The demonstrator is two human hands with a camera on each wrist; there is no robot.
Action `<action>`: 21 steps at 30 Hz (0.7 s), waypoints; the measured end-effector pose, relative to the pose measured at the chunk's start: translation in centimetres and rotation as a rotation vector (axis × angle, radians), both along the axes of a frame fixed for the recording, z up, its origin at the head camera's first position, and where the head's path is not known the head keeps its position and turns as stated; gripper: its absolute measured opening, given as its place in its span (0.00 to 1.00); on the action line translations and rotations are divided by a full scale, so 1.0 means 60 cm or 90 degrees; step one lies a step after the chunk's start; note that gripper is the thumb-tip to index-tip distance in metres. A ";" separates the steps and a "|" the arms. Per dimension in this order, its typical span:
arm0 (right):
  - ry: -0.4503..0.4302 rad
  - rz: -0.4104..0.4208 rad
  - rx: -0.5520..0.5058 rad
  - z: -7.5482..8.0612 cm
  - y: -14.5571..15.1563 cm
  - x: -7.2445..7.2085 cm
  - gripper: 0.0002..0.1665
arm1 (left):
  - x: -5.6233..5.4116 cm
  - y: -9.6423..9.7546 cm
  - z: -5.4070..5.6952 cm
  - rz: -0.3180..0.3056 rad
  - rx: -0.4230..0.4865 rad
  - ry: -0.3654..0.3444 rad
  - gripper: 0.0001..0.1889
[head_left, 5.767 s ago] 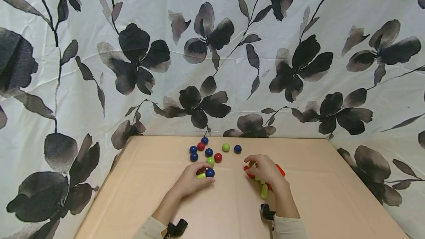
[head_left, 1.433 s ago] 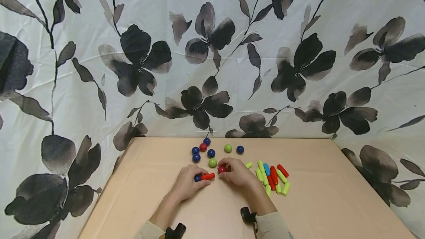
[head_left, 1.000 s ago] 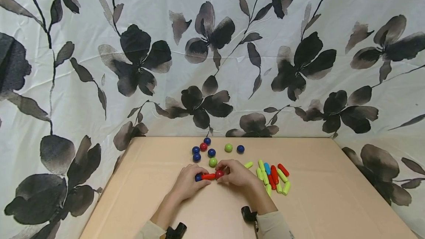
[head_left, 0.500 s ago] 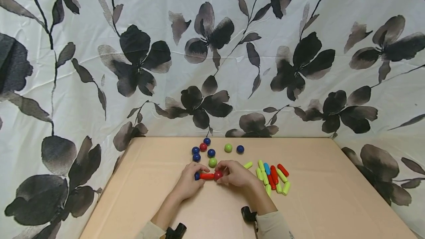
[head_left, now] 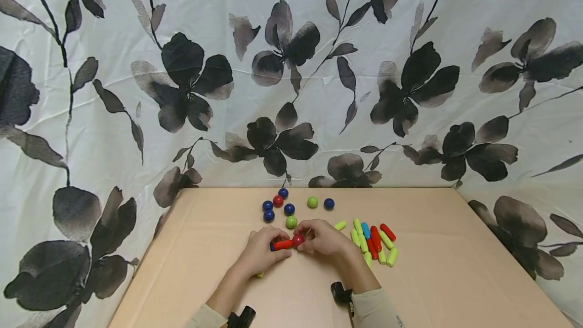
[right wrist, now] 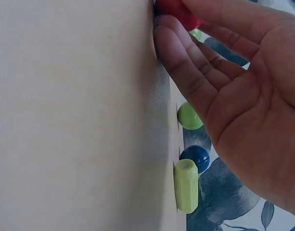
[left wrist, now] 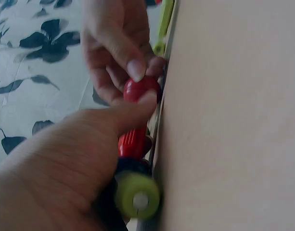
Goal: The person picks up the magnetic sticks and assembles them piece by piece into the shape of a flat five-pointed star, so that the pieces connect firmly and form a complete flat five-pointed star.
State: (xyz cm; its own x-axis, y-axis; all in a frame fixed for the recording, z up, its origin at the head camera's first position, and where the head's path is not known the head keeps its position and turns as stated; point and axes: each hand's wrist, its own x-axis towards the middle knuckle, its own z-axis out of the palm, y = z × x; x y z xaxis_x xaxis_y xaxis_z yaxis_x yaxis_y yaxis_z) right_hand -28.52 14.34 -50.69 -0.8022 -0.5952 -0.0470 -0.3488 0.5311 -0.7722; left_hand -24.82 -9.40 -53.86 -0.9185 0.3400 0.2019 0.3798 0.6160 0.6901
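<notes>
Over the middle of the table, my left hand (head_left: 260, 253) pinches a short red rod (head_left: 282, 245). A blue ball (head_left: 272, 246) sits at the rod's left end, partly covered by my fingers. Beyond it, a yellow-green rod (left wrist: 137, 196) shows end-on in the left wrist view; in the head view only its tip peeks out below my left hand. My right hand (head_left: 322, 238) holds a red ball (head_left: 298, 240) between thumb and fingers, right at the red rod's other end. The left thumb tip overlaps this ball in the left wrist view.
Blue, red and green balls (head_left: 291, 222) lie scattered toward the back edge. Right of my right hand, several yellow-green rods (head_left: 391, 257), some red rods (head_left: 375, 239) and a blue rod (head_left: 366, 230) lie grouped. A floral cloth (head_left: 346, 90) hangs behind the table (head_left: 437, 257).
The right hand has left the rod pile and brought a red ball from the back group to the red rod. Most recently, the left hand turned, exposing the yellow-green tip below it.
</notes>
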 end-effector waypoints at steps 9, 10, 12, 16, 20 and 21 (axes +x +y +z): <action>-0.025 0.001 -0.012 0.003 -0.003 0.003 0.14 | 0.003 0.004 -0.002 0.005 0.000 0.040 0.11; -0.025 0.002 -0.011 0.003 -0.003 0.002 0.15 | 0.003 0.003 -0.002 0.005 0.001 0.040 0.11; -0.019 0.002 -0.007 0.004 -0.001 0.001 0.16 | 0.002 0.003 -0.002 0.006 0.000 0.037 0.11; -0.004 -0.009 0.003 0.007 0.008 -0.001 0.21 | 0.003 0.001 0.001 0.009 0.006 0.024 0.11; 0.004 -0.029 0.004 0.015 0.025 -0.001 0.23 | 0.004 0.000 0.004 0.013 0.016 0.003 0.12; 0.005 -0.039 0.000 0.019 0.031 0.000 0.24 | 0.004 0.000 0.004 0.015 0.018 -0.003 0.12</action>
